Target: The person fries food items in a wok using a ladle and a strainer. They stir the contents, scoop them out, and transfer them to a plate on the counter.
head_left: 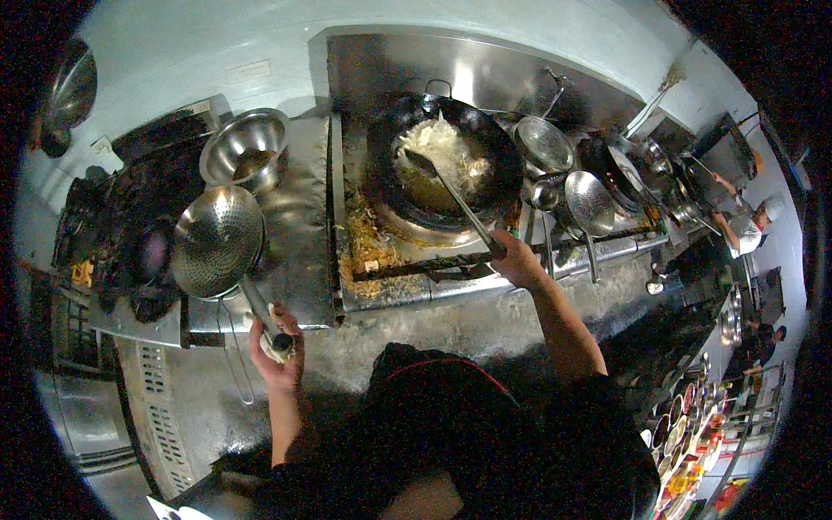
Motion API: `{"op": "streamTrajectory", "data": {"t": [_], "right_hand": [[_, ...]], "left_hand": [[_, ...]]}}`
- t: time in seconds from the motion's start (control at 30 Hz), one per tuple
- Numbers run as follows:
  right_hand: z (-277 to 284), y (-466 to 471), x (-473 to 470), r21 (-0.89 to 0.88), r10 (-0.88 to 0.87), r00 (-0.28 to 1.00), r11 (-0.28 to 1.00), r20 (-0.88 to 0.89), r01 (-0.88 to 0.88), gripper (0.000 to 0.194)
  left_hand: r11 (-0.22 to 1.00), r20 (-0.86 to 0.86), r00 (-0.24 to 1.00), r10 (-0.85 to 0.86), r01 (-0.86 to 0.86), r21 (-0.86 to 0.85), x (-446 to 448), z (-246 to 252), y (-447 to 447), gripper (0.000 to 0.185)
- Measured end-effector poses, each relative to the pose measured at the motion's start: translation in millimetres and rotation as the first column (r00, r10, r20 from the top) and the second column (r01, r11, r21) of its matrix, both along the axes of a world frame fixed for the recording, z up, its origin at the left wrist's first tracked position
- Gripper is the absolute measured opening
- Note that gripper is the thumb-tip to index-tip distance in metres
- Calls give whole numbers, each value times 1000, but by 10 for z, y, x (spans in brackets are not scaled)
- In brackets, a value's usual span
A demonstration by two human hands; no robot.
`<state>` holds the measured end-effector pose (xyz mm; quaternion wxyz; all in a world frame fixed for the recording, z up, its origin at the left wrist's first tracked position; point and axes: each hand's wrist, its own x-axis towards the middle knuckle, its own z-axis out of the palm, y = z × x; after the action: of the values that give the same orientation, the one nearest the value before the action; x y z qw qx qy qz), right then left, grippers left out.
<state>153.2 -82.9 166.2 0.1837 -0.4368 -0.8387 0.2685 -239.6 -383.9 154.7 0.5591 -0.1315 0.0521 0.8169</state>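
Observation:
My right hand [519,259] grips the handle of a long metal ladle [463,205]. The ladle's bowl rests among pale, strip-like food [437,140] in a large black wok [500,153]. Shiny liquid, which looks like oil, lies around the food. To the left, my left hand [278,354] is closed around a light cloth [278,348] and the handle of a perforated metal strainer [220,240]. The strainer is tilted over the steel counter, just in front of a steel basin [260,123] that has some dark liquid at its bottom.
Right of the wok are a mesh strainer [545,143], a small ladle [545,195] and a perforated skimmer [589,203]. A cook in a white cap [747,231] works farther right. Seasoning containers [676,432] stand at lower right. A dark burner [153,250] lies at left.

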Motion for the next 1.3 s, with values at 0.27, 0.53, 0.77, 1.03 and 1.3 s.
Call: {"op": "streamTrajectory", "data": {"t": [0.27, 0.53, 0.77, 1.03, 1.3], "right_hand": [[500, 179, 495, -413, -413, 892, 856, -184, 311, 60], [160, 704, 1108, -549, -460, 805, 810, -376, 206, 60], [-527, 1203, 1408, -211, -267, 949, 950, -169, 230, 58], [-406, 1181, 1693, -551, -295, 882, 833, -367, 50, 51], [-302, 1061, 2001, -635, -292, 755, 745, -587, -206, 49]], "left_hand": [[998, -134, 989, -63, 61, -14, 274, 22, 29, 39], [866, -473, 776, -418, 182, -466, 1333, 236, 585, 23], [893, -759, 482, -437, 131, -430, 2171, -52, 1915, 18], [813, -740, 433, -515, -28, -582, 2932, -466, 2640, 41], [870, -783, 455, -424, -36, -492, 3428, -457, 2732, 41]]}}
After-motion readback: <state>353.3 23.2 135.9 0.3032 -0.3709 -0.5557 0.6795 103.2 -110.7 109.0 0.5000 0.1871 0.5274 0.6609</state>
